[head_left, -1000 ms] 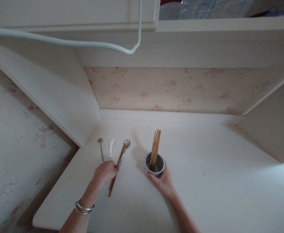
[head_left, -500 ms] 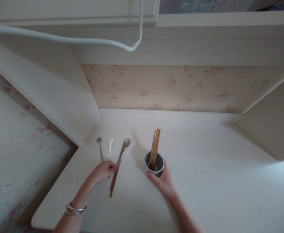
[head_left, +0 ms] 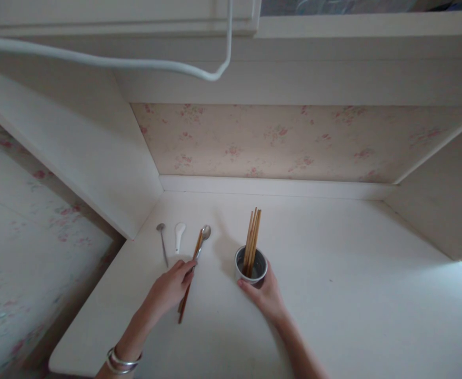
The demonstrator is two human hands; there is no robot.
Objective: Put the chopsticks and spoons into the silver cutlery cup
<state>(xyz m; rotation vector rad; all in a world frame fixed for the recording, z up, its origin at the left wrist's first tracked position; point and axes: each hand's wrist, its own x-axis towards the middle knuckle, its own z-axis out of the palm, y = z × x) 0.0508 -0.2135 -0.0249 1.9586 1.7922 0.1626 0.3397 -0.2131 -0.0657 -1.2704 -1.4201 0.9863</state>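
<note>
My right hand [head_left: 265, 295] is wrapped round the near right side of a metal cup [head_left: 250, 280], which stands upright on the table. Several wooden chopsticks [head_left: 252, 239] lean together inside the cup. To the left, my left hand [head_left: 176, 281] pinches the handle of a metal spoon [head_left: 206, 232], with its bowl pointing away from me. The spoon lies along a pair of wooden chopsticks [head_left: 184, 305], partly covered by my fingers. Beyond that hand are a white soup spoon [head_left: 179, 237] and a thin metal utensil with a small round head [head_left: 162, 239].
The white table [head_left: 353, 316] has a rounded front left corner. A white side panel [head_left: 77, 142] rises on the left, and a floral back wall [head_left: 270, 139] stands behind. Overhead, a white cable [head_left: 144, 64] hangs below the cabinet [head_left: 116, 16].
My left hand has slid a little right and forward over the spoon handle, covering more of it and the chopsticks. My right hand and the cup have stayed in place.
</note>
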